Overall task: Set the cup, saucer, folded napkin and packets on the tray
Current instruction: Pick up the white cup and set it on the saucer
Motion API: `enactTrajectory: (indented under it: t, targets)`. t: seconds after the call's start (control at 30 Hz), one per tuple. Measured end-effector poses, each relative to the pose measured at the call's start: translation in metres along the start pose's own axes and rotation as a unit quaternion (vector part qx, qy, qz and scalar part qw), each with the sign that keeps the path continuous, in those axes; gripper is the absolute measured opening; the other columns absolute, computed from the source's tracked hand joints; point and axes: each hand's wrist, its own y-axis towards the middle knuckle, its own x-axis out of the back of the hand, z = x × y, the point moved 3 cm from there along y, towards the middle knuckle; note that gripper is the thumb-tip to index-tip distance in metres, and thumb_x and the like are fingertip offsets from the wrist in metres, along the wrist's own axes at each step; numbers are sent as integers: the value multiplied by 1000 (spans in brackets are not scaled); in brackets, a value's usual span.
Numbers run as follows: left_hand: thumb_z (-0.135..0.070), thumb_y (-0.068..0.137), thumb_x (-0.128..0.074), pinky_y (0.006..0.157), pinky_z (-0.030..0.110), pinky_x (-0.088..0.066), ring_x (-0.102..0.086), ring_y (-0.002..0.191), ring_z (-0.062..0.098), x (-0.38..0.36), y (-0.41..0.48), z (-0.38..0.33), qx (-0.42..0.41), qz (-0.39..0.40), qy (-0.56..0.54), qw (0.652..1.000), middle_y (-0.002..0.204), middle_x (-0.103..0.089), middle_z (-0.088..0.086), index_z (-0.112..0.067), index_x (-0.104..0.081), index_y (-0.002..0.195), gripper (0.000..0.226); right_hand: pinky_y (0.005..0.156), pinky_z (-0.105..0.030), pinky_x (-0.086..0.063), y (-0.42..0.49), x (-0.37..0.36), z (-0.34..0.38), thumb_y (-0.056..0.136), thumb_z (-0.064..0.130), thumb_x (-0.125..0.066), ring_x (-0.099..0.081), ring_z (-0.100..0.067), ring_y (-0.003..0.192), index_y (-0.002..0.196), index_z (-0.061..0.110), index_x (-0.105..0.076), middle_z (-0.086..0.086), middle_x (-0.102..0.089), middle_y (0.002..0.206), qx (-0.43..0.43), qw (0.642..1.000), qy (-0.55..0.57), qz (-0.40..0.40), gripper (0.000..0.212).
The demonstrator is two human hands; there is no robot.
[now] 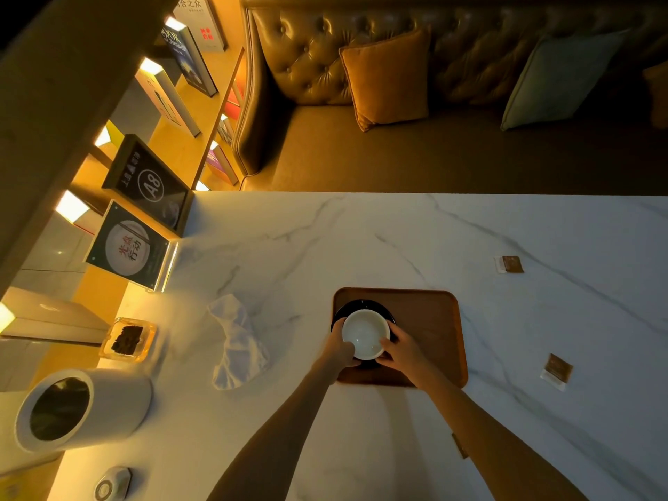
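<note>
The scene was dim and warm. Small lamps [72,207] at the left threw yellow light over the left part of the counter [397,240]; its right part was greyer. The sofa [361,157] lay in deep shadow. The white cup [365,332] shone brightest. The wide lens bent the edges, and details looked soft.

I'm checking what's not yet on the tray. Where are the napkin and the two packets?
napkin [236,341], head view, middle of the crumpled white cloth.
far packet [511,264], head view, its brown face.
near packet [557,368], head view, its brown face.
</note>
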Motion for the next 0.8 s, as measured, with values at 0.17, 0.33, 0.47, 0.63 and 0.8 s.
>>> enactTrajectory:
  t: [0.17, 0.33, 0.47, 0.63, 0.8]
  targets:
    - [10, 82, -47, 89, 53, -57, -38, 131, 33, 0, -2, -1, 0, 0, -2, 1000, 143, -36, 7, -27, -35, 142, 71, 93, -52, -52, 0, 0, 0, 91, 2, -54, -40, -36, 128, 142, 15, -37, -15, -39, 139, 4, 1000, -21, 2, 56]
    - [9, 82, -49, 89, 53, -57, -38, 132, 33, 1, -4, -2, -1, -3, 4, 1000, 144, -37, 7, -27, -36, 143, 72, 94, -53, -52, 0, 0, 0, 90, 3, -56, -41, -35, 128, 143, 14, -36, -16, -40, 139, 9, 999, -45, 1, 58]
    - [7, 84, -48, 90, 53, -57, -39, 133, 34, 1, -6, -3, 6, -1, 9, 1000, 146, -35, 6, -30, -31, 146, 74, 92, -51, -53, 0, 0, -1, 92, 4, -53, -41, -35, 127, 144, 18, -35, -16, -38, 141, -12, 1000, -8, -3, 57]
    - [2, 86, -46, 82, 44, -60, -60, 113, 33, 3, -11, -2, 35, 6, 8, 999, 143, -43, 11, -35, -20, 151, 79, 92, -51, -51, -4, -2, -1, 95, 11, -53, -45, -37, 126, 150, 26, -23, -16, -36, 143, -45, 999, 17, -9, 64]
    - [-1, 90, -44, 76, 38, -56, -61, 100, 29, 9, -19, -2, 30, 1, 39, 999, 127, -55, 15, -19, -31, 148, 62, 97, -51, -49, -14, 7, 2, 97, 13, -50, -58, -32, 109, 145, 14, -34, -21, -54, 125, -23, 999, -15, -27, 51]
